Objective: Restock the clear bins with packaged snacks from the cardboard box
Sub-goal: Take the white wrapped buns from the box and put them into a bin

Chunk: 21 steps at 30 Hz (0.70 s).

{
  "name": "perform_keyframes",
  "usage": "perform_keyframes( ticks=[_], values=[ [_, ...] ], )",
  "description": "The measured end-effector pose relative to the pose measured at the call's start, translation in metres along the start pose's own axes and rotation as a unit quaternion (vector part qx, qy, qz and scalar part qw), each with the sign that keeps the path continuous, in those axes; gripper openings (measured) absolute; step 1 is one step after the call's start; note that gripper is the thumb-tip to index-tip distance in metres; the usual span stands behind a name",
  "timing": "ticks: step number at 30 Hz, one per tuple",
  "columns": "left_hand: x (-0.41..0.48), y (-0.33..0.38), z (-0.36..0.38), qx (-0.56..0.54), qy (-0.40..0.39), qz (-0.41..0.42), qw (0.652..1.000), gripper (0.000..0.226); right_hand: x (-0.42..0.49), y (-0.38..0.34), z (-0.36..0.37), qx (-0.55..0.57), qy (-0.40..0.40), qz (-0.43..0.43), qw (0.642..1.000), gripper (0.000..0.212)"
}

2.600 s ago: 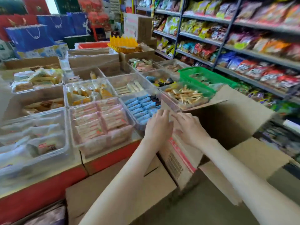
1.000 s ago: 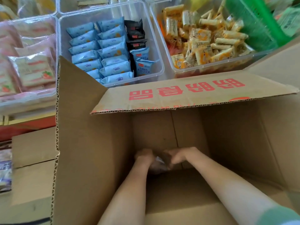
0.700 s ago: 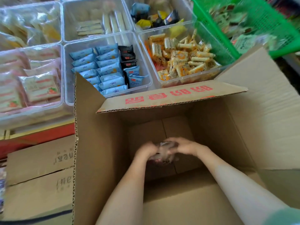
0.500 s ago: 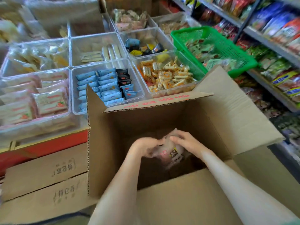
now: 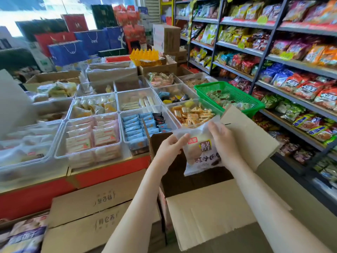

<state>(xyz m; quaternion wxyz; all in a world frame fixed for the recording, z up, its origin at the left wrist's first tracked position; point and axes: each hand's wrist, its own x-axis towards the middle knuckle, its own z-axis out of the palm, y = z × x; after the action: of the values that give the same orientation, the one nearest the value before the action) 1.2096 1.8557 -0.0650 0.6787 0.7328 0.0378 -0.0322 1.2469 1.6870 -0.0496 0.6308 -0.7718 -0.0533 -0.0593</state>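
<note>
I hold a translucent white bread packet (image 5: 200,148) with dark lettering above the open cardboard box (image 5: 209,209). My left hand (image 5: 169,150) grips its left edge and my right hand (image 5: 222,141) grips its right side. The packet hangs just over the box's mouth, near the front row of clear bins (image 5: 87,141) on the red-fronted counter. The nearest bins hold pink-white packets, blue packets (image 5: 135,126) and orange-yellow sticks (image 5: 193,114). The box's inside is dark and its contents are hidden.
Two shut cardboard cartons (image 5: 91,212) lie stacked left of the open box. A green basket (image 5: 229,95) of sweets stands at the right end of the counter. Tall shelves (image 5: 291,84) of bagged snacks line the right side, with a narrow aisle below.
Both hands rose out of the box's depth, lifting the bread packet from its bottom up above the rim. My view tilted up from the box to the counter and shelves.
</note>
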Motion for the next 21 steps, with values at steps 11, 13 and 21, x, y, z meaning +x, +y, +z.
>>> perform_keyframes(
  ticks=[11, 13, 21],
  values=[
    [-0.098, -0.012, -0.192, -0.132, 0.161, 0.023, 0.978, 0.042, -0.082, -0.076, 0.219, 0.011, -0.086, -0.021, 0.996, 0.047],
    [-0.116, -0.023, -0.244, -0.103, 0.196, 0.01, 0.975, 0.06, -0.095, -0.081, 0.272, 0.007, -0.111, -0.02, 0.994, 0.056],
    [-0.159, -0.064, -0.384, -0.057, 0.261, -0.038, 0.963, 0.062, -0.129, -0.091, 0.422, 0.015, -0.191, 0.04, 0.981, 0.049]
  ],
)
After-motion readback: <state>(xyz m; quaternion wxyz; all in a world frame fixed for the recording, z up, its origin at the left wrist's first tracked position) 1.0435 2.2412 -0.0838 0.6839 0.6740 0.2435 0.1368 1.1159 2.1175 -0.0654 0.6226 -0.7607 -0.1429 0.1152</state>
